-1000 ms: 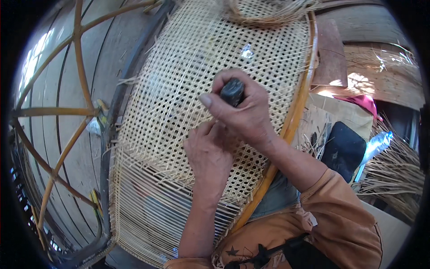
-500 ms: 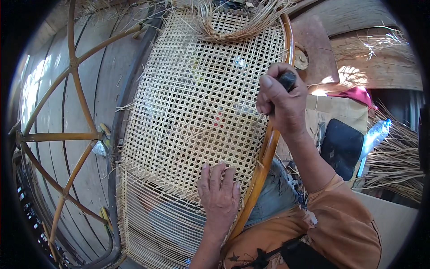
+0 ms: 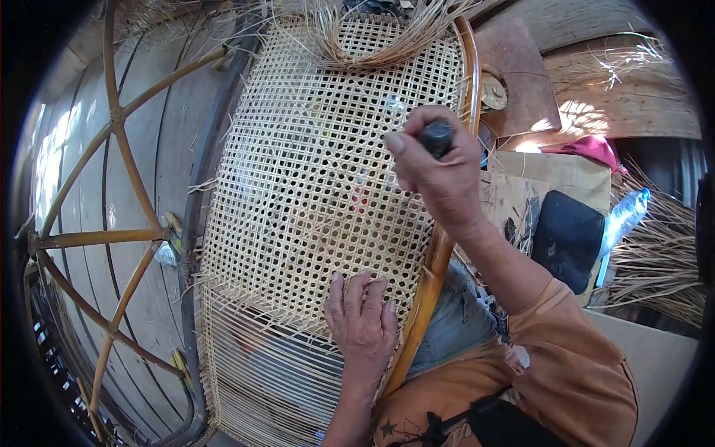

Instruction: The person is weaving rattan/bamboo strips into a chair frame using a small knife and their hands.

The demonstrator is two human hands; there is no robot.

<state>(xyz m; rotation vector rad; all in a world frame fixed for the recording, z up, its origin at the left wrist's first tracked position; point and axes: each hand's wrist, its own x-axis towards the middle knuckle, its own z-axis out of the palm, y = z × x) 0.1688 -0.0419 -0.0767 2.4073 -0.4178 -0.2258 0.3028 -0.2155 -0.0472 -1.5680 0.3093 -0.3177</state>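
- Left grip [image 3: 363, 320] lies flat and released, fingers spread on the woven cane panel [image 3: 313, 194] at 6 o'clock
- Bent rattan frame [image 3: 112, 223] stands at 9 o'clock, beside the panel
- Right grip [image 3: 439, 175] is clenched around a dark tool handle [image 3: 436, 137] at 1 o'clock, over the panel's right rim [image 3: 436, 261]
- Loose cane strands [image 3: 655, 261] lie at 3 o'clock

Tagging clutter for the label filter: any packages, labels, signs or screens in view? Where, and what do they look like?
Clear plastic bottle: far right, lying tilted on loose straw, bluish, any label too small to tell.
Flat brown cardboard sheet: right of the woven cane panel, behind the right hand, plain tan.
Black rounded pouch: leaning on the cardboard, matte.
No signs or screens.
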